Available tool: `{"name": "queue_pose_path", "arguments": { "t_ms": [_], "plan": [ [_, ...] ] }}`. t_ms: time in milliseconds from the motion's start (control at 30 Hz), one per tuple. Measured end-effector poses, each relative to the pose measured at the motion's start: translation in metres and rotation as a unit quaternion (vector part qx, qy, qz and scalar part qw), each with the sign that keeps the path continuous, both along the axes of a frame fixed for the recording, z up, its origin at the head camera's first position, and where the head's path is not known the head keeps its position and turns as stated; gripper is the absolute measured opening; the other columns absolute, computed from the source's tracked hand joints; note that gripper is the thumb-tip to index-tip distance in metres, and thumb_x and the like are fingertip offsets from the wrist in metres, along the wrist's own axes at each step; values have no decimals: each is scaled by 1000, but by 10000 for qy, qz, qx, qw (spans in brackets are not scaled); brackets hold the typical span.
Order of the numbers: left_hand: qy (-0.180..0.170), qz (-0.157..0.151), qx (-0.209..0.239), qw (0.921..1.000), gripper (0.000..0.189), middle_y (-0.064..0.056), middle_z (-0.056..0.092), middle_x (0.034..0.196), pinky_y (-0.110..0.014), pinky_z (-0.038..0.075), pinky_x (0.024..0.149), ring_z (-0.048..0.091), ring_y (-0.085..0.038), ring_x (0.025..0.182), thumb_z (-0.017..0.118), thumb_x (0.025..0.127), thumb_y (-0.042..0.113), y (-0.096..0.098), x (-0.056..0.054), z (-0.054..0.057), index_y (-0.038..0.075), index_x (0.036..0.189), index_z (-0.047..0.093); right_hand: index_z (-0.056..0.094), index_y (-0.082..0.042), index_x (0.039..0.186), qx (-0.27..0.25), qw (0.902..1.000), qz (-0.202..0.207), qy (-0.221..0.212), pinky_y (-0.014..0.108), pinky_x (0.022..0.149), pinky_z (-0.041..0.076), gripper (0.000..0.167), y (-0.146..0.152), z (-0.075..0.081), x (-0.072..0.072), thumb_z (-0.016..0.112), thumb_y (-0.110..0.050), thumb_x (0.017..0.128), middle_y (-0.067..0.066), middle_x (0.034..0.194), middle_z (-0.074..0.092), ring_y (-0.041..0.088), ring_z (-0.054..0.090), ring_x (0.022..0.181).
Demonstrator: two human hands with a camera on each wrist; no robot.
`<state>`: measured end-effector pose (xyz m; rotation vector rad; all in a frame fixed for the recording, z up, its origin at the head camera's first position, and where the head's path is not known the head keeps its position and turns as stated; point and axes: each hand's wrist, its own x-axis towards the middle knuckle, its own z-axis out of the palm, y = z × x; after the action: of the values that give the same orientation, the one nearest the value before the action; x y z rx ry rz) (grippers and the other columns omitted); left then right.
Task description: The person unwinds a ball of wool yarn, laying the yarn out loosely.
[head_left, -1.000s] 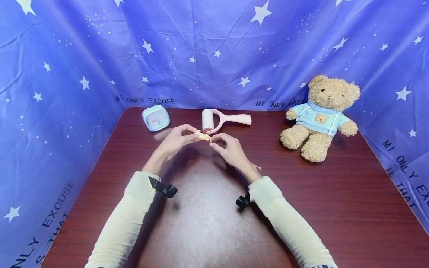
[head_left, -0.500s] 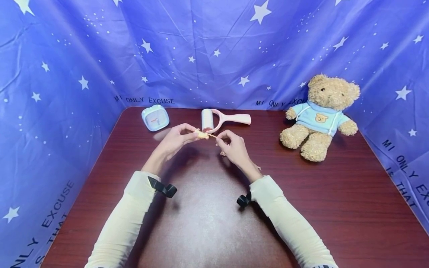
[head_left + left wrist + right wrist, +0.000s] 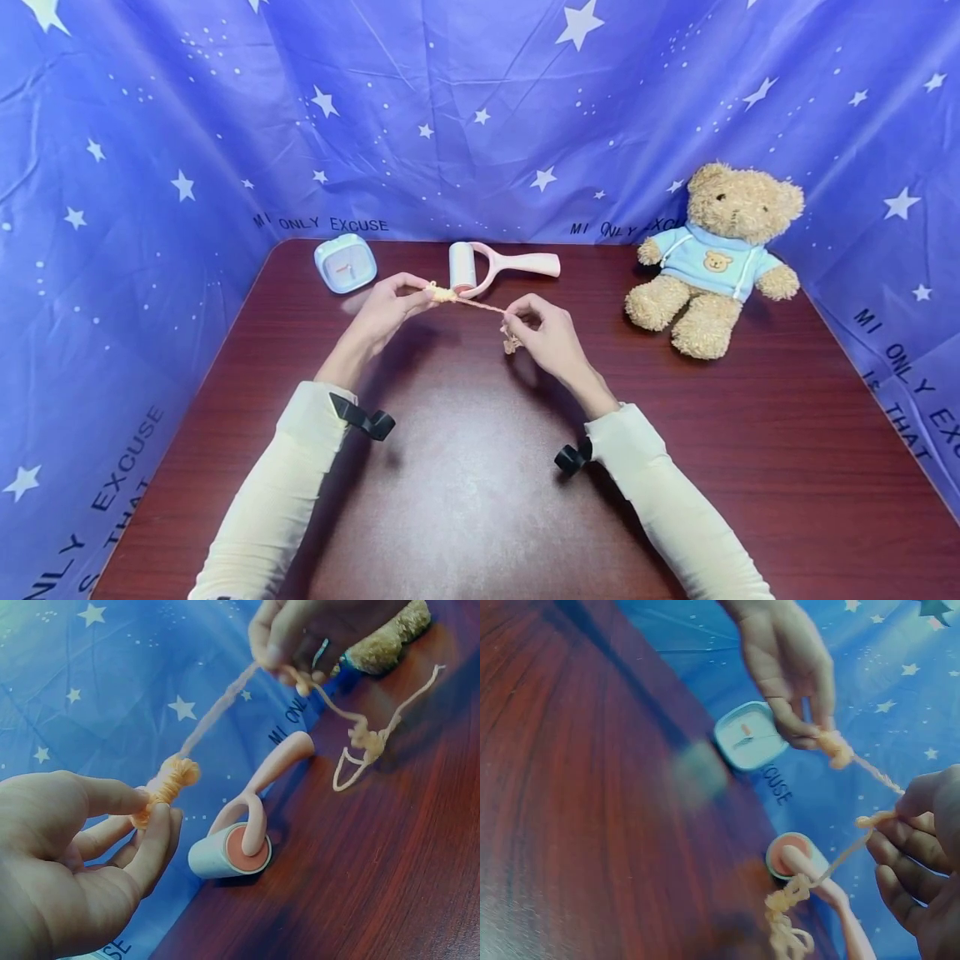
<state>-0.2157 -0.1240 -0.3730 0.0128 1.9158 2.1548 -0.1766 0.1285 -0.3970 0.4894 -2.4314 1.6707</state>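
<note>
My left hand (image 3: 375,321) pinches a small wound bundle of peach-yellow yarn (image 3: 175,783) between thumb and fingertips, held above the table. A twisted strand (image 3: 216,714) stretches taut from the bundle to my right hand (image 3: 553,337), whose thumb and forefinger grip it. Below the right hand hangs a loose, knotted length of the same yarn (image 3: 367,741), with loops and a free end showing in the left wrist view. Just behind the yarn lies a pink-handled lint roller (image 3: 517,265) with a white roll.
A pale blue square clock (image 3: 347,264) stands at the back left of the dark red wooden table (image 3: 750,467). At the right, a teddy bear (image 3: 712,267) in a light blue top sits near the edge. A blue star-printed curtain (image 3: 480,167) surrounds the table.
The right hand has moved right, away from the left hand, drawing the strand out longer. The knotted tail now shows below it. The left hand has barely moved.
</note>
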Motion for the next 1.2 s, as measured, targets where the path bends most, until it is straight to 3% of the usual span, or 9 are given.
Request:
{"name": "queue_pose_path", "arguments": {
  "t_ms": [133,300,533,767,1000,1200],
  "plan": [
    [-14,32,-33,10000,10,-10,55,101,-34,50,101,65,-8,84,53,93,-7,0,-1,-1,0,100,50,65,-5,92,54,9985,-493,223,16,59,50,8,10,6,1,66,-12,90,12,83,70,17,62,69],
    [-11,55,-21,10000,10,-8,57,98,-30,52,98,65,-7,84,53,93,-6,-1,-2,-1,0,100,51,66,-2,93,131,9961,-808,314,15,56,43,8,23,8,0,66,-9,90,15,81,70,12,57,67],
    [-110,117,-90,9998,10,-7,57,96,-32,51,100,64,-7,84,54,93,-5,-2,-2,2,1,100,51,63,8,93,-33,9951,-948,269,13,61,46,10,30,36,22,63,-2,89,26,85,68,9,59,69],
    [-76,172,-83,9998,10,-8,56,98,-30,52,98,66,-7,83,53,93,-6,-4,-2,2,0,100,50,62,10,93,-364,9918,-1205,241,11,64,47,12,47,36,20,62,-1,89,29,88,66,9,60,71],
    [-88,235,-112,9996,11,-9,56,100,-21,56,89,65,-6,82,53,93,-7,-5,-2,1,0,101,50,60,11,94,-523,9863,-1546,252,10,61,49,12,61,37,20,59,0,90,31,89,65,-4,58,68],
    [-84,250,-199,9995,10,-8,56,98,-26,53,95,65,-6,82,54,93,-5,-7,-4,0,0,101,51,61,11,93,-517,9783,-1964,401,9,61,45,12,72,37,20,61,-1,89,16,81,67,-1,56,67]
  ]
}}
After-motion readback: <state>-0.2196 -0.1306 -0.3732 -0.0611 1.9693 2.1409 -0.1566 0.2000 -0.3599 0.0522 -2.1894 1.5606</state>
